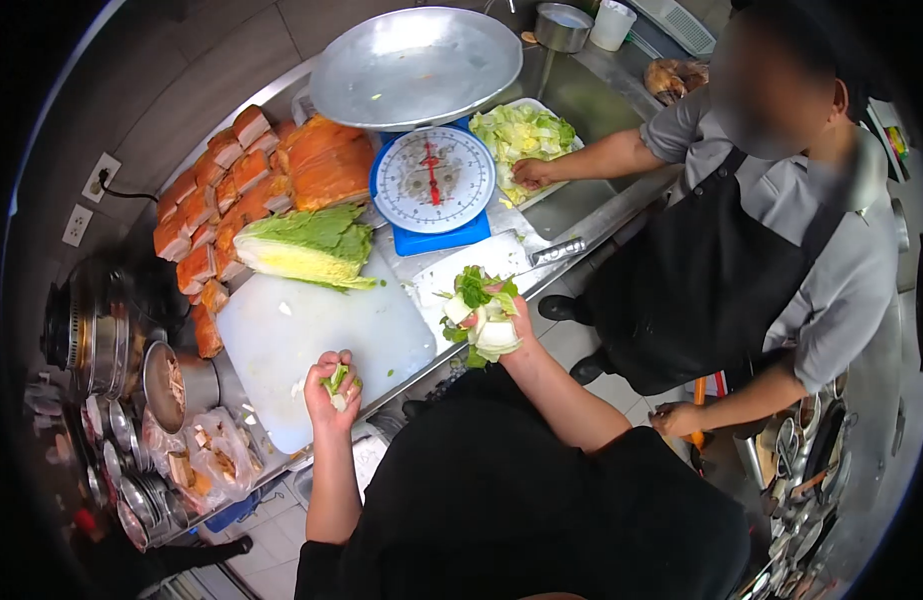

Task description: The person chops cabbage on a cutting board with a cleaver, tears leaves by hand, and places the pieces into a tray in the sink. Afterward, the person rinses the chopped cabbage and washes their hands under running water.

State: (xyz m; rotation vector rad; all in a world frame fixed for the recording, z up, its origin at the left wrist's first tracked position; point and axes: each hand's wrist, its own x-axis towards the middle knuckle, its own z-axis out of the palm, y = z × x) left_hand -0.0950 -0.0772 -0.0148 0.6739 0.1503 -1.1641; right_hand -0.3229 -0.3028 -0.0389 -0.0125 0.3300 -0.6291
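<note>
Chopped napa cabbage [494, 335] fills my right hand [520, 330], whose fingers are closed round the pieces above the counter's front edge. A smaller bit of cabbage [336, 384] is in my left hand [334, 392], its fingers curled over the near edge of the white cutting board [282, 340]. A cut length of napa cabbage [307, 250] lies on its side at the board's far edge. More cut cabbage [522, 130] is heaped in a tray by the sink, where a co-worker's hand [532, 173] touches it.
A blue dial scale [434, 185] with a wide metal pan [417, 70] stands behind the boards. Blocks of browned meat [207, 205] are piled at the left. A cleaver [502, 262] lies on the second board. A co-worker [722, 270] stands close on the right.
</note>
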